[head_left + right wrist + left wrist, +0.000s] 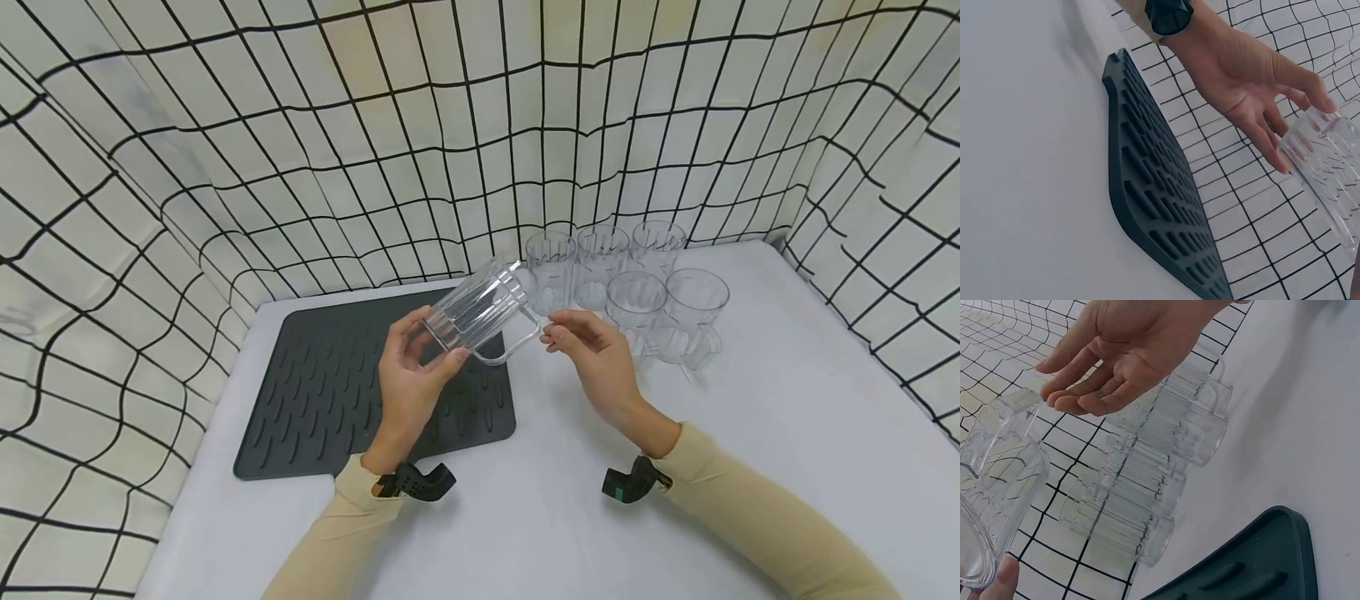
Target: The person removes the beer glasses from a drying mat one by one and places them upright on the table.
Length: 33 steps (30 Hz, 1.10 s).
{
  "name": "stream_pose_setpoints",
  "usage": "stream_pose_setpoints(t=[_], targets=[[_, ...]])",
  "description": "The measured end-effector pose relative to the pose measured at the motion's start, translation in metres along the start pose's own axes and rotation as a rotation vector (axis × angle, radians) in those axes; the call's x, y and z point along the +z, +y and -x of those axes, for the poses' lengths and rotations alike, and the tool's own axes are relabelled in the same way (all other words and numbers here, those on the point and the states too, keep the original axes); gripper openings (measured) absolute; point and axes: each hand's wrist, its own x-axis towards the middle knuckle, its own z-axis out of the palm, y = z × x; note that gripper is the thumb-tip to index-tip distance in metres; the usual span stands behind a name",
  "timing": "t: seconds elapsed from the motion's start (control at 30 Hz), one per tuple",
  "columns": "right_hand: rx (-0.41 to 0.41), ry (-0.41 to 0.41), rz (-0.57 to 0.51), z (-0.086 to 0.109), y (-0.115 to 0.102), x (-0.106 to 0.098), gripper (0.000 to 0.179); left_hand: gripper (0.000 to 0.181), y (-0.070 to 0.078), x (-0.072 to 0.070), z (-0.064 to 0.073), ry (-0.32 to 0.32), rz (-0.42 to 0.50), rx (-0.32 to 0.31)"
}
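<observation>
A clear mug [480,308] is held tilted in the air by my left hand [412,371], which grips one end between thumb and fingers. Its handle slants down toward my right hand [592,358]. The fingertips of that hand are at the handle's outer side, loosely bent and not wrapped round it. In the left wrist view the right hand [1129,356] shows its palm, close beside the mug [1007,456]. The right wrist view has the left hand [1247,87] with its thumb and fingers on the mug [1329,169].
Several clear mugs [697,296] stand grouped at the back right of the white table [772,433]. A dark ribbed mat [315,400] lies on the left, partly under the left hand and held mug. White panels with a black grid [480,125] enclose the back and sides.
</observation>
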Motion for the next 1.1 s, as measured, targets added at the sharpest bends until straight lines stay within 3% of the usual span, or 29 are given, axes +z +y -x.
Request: stream_pose_setpoints(t=[0.17,0.33,0.47,0.77,1.1], targets=[[0.153,-0.082,-0.289,0.002,0.004,0.006,0.025,0.074,-0.001,0.003,0.003,0.000,0.031,-0.012],[0.279,-0.184,-0.429,0.005,0.009,0.007,0.022,0.073,0.000,0.007,0.005,0.008,0.022,-0.013],[0.329,-0.239,-0.521,0.008,0.014,0.007,0.025,0.074,-0.001,0.009,0.006,-0.005,0.016,-0.012],[0.330,-0.226,-0.768,0.008,0.020,0.008,0.030,0.075,-0.005,0.012,0.007,0.005,0.017,-0.040],[0.263,-0.260,-0.844,0.004,0.019,0.014,0.029,0.074,-0.008,0.017,0.008,-0.003,0.007,-0.072]])
